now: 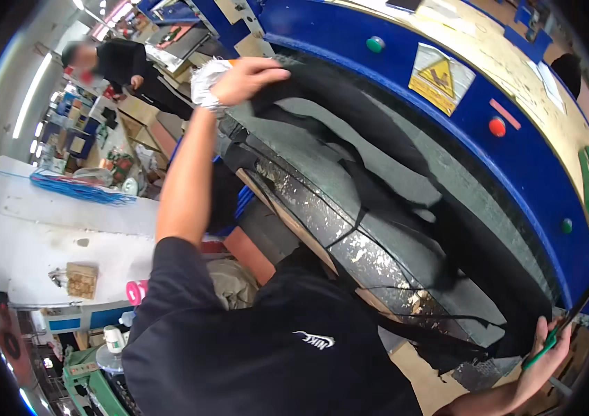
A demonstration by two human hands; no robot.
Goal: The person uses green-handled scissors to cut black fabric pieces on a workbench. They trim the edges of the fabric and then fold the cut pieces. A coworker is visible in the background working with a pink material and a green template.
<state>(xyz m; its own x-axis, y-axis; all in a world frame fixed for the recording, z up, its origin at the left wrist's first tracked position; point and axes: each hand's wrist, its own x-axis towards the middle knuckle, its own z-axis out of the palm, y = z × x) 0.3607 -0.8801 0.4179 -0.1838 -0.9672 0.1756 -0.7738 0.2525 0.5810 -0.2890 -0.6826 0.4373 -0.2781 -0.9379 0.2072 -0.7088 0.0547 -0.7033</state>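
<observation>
**Dark sheet spanning both hands**

My left hand [249, 76] pinches the far end of the dark sheet [377, 208]; my right hand [547, 350], curled around a green tool [540, 353], holds its near end. The sheet's long axis runs diagonally along the press table [322, 222].

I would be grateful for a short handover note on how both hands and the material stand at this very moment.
Left hand: stretched out, gripping the far edge of the black sheet material on the press bed.
Right hand: at the near end, holding a thin green tool.
Grey cut pieces lie spread on the bed under the blue machine head.
Done: sheets laid out. Left: cannot tell.
</observation>
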